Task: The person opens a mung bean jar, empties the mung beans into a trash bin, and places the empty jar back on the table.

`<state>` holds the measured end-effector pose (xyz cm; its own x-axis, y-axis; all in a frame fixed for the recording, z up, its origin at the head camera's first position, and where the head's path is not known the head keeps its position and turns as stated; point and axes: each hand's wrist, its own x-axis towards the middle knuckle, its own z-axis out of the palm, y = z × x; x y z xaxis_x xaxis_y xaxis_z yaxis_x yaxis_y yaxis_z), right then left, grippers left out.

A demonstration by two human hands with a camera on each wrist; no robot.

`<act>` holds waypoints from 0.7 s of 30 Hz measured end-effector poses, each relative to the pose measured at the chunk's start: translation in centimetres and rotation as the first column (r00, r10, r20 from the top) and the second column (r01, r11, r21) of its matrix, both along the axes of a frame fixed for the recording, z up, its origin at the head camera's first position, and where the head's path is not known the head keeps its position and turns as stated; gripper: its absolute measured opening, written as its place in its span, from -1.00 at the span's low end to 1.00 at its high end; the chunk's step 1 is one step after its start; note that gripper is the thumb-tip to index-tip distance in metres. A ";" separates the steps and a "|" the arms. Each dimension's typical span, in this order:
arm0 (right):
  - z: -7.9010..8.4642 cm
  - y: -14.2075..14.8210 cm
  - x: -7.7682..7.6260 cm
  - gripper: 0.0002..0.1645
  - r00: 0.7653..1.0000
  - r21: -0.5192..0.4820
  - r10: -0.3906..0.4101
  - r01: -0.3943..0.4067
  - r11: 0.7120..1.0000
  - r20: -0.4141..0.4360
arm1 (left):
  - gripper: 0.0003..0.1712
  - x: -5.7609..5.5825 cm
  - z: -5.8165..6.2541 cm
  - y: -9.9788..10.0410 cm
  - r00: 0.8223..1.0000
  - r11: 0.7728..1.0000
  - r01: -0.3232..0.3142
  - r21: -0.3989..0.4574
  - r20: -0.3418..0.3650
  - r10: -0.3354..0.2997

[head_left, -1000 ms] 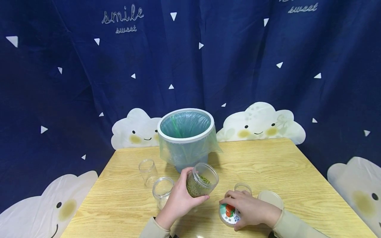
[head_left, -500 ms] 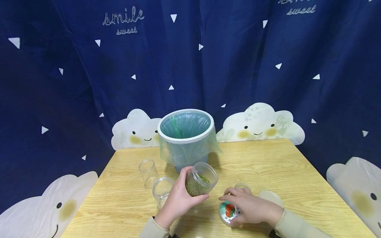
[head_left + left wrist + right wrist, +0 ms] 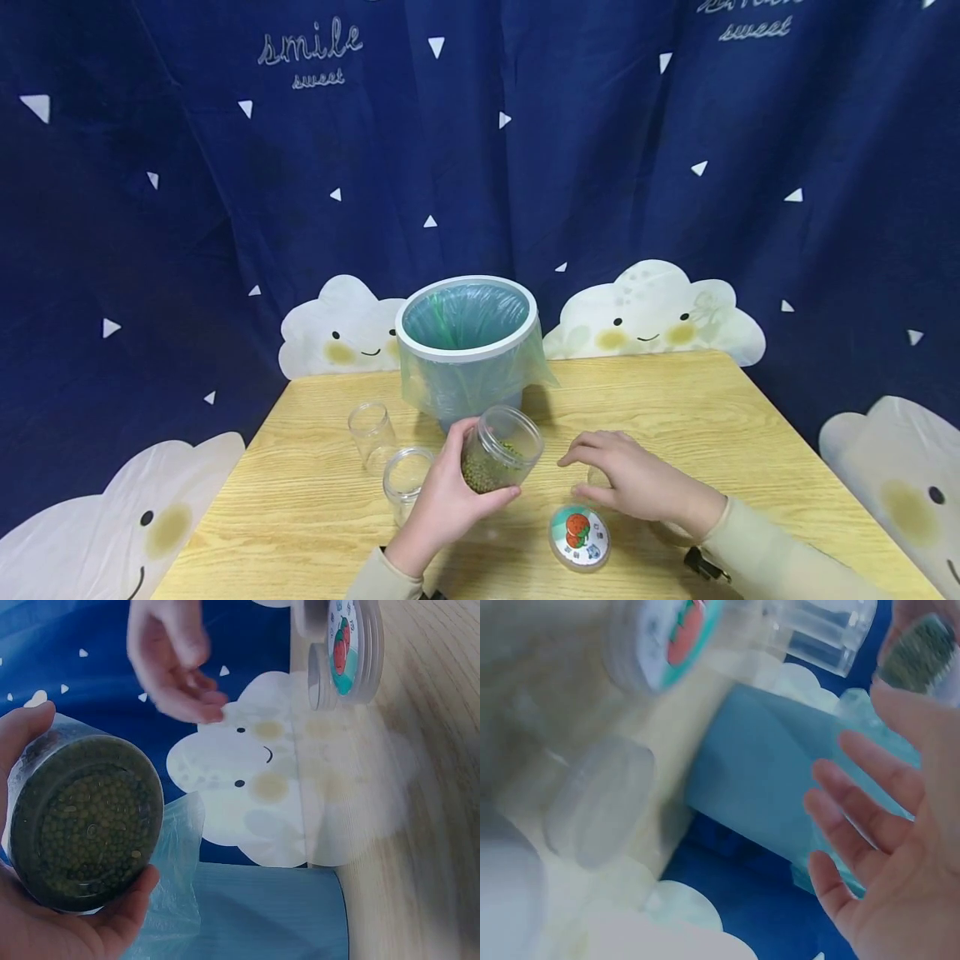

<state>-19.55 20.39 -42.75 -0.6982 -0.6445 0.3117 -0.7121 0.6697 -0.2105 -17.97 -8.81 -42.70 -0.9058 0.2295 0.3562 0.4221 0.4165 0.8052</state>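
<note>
My left hand grips a clear plastic jar, thumb on one side and fingers on the other. The jar is lidless and tilted with its mouth up and to the right; green beans lie in its lower part, seen through the base in the left wrist view. My right hand hovers over the table with loosely bent fingers and nothing in them. Just in front of it lies a round lid with a strawberry picture. A plain clear lid, partly hidden by that hand in the head view, lies farther back.
Behind the jar stands a blue bin with a white rim and a green bag over it. Two clear open jars, a farther one and a nearer one, stand at the left. A dark blue curtain hangs beyond the wooden table.
My right hand has let go of the strawberry lid and moved up and to the right, leaving it on the table. The left hand and jar have shifted slightly left.
</note>
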 end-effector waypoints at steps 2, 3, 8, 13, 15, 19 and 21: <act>0.8 0.1 -0.5 -0.71 0.999 -0.022 -0.005 0.004 1.000 -0.035 | 0.06 0.0 -0.1 0.0 1.000 1.000 -0.002 0.001 -0.004 0.002; 1.2 0.1 -0.7 -0.72 0.999 -0.031 -0.009 0.007 1.000 -0.049 | 0.07 0.0 -0.1 0.0 1.000 1.000 -0.003 0.000 -0.004 0.003; 3.3 0.4 -1.7 -0.75 0.996 -0.068 -0.023 0.017 0.998 -0.084 | 0.08 0.1 -0.3 -0.1 1.000 1.000 -0.008 -0.007 -0.007 0.008; 5.0 0.7 -2.5 -0.76 0.991 -0.082 -0.056 0.046 0.996 -0.118 | 0.07 0.2 -0.4 -0.2 1.000 1.000 -0.010 -0.006 -0.015 0.010; 5.6 0.9 -2.9 -0.76 0.989 -0.085 -0.074 0.064 0.994 -0.124 | 0.06 0.3 -0.4 -0.3 1.000 1.000 -0.010 -0.001 -0.013 0.010; 6.6 1.1 -3.6 -0.80 0.986 -0.101 -0.102 0.090 0.991 -0.129 | 0.06 0.4 -0.5 -0.5 1.000 1.000 -0.008 0.002 -0.006 0.008; 7.1 1.1 -4.1 -0.81 0.985 -0.109 -0.110 0.096 0.989 -0.133 | 0.07 0.4 -0.6 -0.5 1.000 1.000 -0.009 0.004 -0.001 0.009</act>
